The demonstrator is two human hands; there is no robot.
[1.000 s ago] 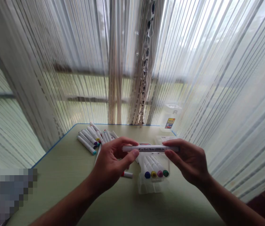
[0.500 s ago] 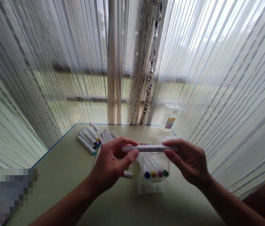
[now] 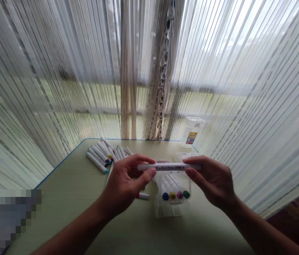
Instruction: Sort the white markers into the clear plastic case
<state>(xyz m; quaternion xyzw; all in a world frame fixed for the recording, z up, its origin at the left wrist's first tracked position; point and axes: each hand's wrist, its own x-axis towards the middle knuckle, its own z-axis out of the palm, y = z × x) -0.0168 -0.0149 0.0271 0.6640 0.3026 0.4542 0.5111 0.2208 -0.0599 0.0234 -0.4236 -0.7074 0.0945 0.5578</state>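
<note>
The white marker (image 3: 169,166) is held level in the air above the bench (image 3: 85,198), just over a clear box (image 3: 172,210) that holds four markers (image 3: 176,194) with blue, yellow, pink and green caps. The left hand (image 3: 124,184) has its grip closed on the left end, between thumb and fingers, and the right hand (image 3: 213,182) pinches the right end likewise. A pile of markers (image 3: 103,156) lies on the bench beyond the left hand.
</note>
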